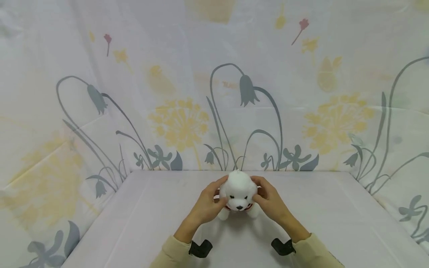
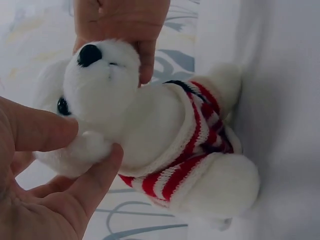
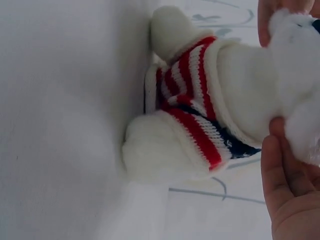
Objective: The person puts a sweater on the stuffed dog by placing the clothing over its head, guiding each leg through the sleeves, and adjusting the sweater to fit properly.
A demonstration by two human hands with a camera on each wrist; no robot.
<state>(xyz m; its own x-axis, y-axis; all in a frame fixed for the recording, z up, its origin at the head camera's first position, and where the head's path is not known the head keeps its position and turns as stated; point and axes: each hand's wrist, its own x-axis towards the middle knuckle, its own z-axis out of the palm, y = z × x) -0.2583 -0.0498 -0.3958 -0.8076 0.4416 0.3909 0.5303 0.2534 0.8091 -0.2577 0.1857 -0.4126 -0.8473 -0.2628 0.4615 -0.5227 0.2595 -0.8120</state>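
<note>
A white plush dog (image 1: 238, 188) with black eyes and a black nose stands on the white table, facing me. It wears a knitted sweater (image 3: 192, 130) striped red and white with a dark blue part. My left hand (image 1: 207, 204) holds one side of its head; in the left wrist view, thumb and fingers pinch the floppy ear (image 2: 92, 147). On the other side, my right hand (image 1: 273, 204) grips the head, thumb in front and fingers behind. In the right wrist view, the fingertips (image 3: 276, 127) reach the neck under the ear. The dog's back is hidden.
The white table (image 1: 154, 208) runs back to a pale cloth (image 1: 187, 56) printed with grey and yellow flowers, which also hangs at both sides. Black devices (image 1: 201, 248) sit at the two wrists, by the beige sleeves (image 1: 174, 253).
</note>
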